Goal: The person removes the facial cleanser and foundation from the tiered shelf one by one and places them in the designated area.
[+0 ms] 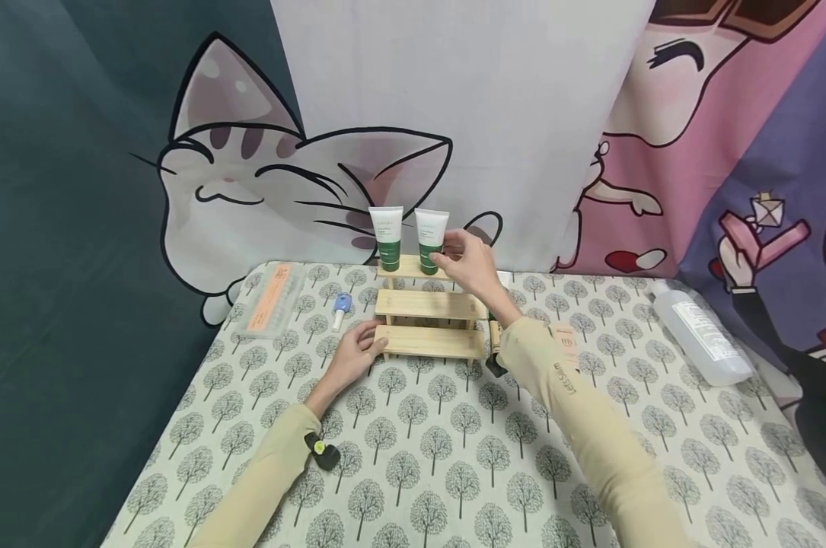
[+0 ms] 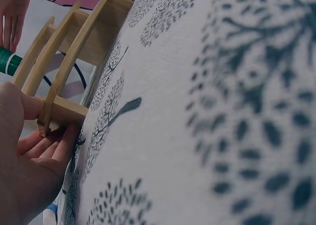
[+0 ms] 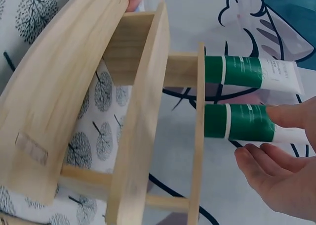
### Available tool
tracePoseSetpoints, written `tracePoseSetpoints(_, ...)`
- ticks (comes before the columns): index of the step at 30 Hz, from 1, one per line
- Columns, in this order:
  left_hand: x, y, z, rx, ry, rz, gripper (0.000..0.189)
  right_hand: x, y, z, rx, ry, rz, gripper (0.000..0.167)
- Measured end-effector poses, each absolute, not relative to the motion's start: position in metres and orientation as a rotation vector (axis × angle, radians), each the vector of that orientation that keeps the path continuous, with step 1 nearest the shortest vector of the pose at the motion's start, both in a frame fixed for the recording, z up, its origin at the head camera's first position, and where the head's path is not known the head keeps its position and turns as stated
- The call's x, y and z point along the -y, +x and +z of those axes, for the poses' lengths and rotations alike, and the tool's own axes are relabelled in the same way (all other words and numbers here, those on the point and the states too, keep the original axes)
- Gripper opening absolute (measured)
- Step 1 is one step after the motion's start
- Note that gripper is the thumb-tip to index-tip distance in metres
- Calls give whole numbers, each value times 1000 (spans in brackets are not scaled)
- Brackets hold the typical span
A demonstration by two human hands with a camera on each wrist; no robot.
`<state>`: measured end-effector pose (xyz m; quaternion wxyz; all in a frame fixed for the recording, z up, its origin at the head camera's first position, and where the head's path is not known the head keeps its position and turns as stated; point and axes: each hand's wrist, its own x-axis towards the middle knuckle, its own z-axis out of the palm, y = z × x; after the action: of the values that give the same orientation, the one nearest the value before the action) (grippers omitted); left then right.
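A three-tier wooden display stand (image 1: 429,304) rests on the patterned cloth. On its top step two white-and-green squeeze tubes, a left tube (image 1: 387,237) and a right tube (image 1: 431,232), stand upright on their caps, side by side and slightly apart. My right hand (image 1: 470,262) is at the right tube, its thumb against the green part and the other fingers round the far side. The right wrist view shows the thumb overlapping this tube (image 3: 249,122). My left hand (image 1: 354,354) grips the left end of the lowest step (image 2: 61,67), thumb above and fingers below.
Left of the stand lie a small blue-and-white item (image 1: 342,308) and a clear flat case (image 1: 273,299) with an orange label. A large translucent bottle (image 1: 703,335) lies at the right. Partly behind my right forearm are a peach packet (image 1: 565,342) and other small items.
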<state>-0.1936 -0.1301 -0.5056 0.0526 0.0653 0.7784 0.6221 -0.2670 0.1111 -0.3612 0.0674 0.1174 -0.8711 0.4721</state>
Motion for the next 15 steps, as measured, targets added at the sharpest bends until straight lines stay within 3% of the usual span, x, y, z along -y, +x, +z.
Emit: tracePoseSetpoints(15, 131, -192, -506, -2370, 165, 1890, 51, -104, -274, -374, 2530, 305, 1455, 32)
